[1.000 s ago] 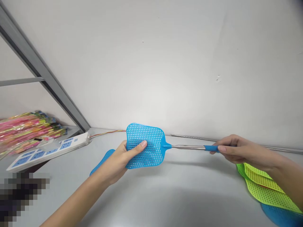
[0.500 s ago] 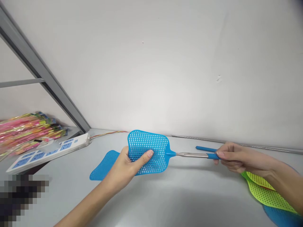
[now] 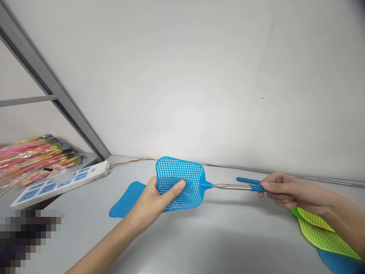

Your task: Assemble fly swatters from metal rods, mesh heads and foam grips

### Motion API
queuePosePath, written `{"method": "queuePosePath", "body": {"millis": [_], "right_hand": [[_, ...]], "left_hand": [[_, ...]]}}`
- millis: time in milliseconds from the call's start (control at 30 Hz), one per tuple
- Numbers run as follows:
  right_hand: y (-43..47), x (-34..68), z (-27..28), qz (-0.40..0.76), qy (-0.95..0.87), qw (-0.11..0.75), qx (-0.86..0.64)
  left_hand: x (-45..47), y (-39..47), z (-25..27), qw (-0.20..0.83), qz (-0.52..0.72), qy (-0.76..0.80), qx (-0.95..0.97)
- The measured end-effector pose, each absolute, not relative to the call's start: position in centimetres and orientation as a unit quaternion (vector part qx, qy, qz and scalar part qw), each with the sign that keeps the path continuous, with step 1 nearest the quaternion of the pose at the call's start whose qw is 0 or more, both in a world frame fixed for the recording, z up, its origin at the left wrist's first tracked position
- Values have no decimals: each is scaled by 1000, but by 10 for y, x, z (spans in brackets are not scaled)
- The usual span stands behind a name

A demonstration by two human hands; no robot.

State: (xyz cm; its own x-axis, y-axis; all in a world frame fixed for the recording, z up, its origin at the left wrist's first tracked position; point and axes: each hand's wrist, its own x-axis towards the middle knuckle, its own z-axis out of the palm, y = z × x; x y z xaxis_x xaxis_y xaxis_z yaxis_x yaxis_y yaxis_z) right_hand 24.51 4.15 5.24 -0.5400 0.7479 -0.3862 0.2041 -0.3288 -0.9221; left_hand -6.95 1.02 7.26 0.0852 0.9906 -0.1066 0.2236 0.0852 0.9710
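A blue fly swatter (image 3: pixel 194 171) with a perforated head and a short metal telescopic shaft is held level above the grey table. My left hand (image 3: pixel 162 198) is closed on its head, thumb lying across the front and fingers hidden behind. At the other end, my right hand (image 3: pixel 278 189) is closed around the blue grip. Under and left of the held head, a second blue swatter head (image 3: pixel 124 201) lies on the table, partly covered by my left hand. Behind my right hand the end of another blue handle (image 3: pixel 247 180) sticks out.
Yellow-green swatter heads (image 3: pixel 322 236) and a blue one (image 3: pixel 340 262) are stacked at the right. A thin metal rod (image 3: pixel 236 166) lies along the wall. On the left are a white power strip (image 3: pixel 98 170), bagged colourful items (image 3: pixel 37 156) and a metal frame post (image 3: pixel 65 104).
Both hands keep the same hold on the swatter. The whole view has shifted very slightly; otherwise nothing visibly differs.
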Motion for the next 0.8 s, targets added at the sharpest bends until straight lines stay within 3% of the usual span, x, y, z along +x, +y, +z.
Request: {"method": "queuePosePath", "body": {"millis": [300, 800], "right_hand": [[38, 248, 61, 584, -611, 182, -502], [31, 244, 60, 451, -726, 51, -517]], "left_hand": [[-72, 13, 70, 586, 386, 507, 501], [-52, 0, 55, 685, 329, 477, 442]]}}
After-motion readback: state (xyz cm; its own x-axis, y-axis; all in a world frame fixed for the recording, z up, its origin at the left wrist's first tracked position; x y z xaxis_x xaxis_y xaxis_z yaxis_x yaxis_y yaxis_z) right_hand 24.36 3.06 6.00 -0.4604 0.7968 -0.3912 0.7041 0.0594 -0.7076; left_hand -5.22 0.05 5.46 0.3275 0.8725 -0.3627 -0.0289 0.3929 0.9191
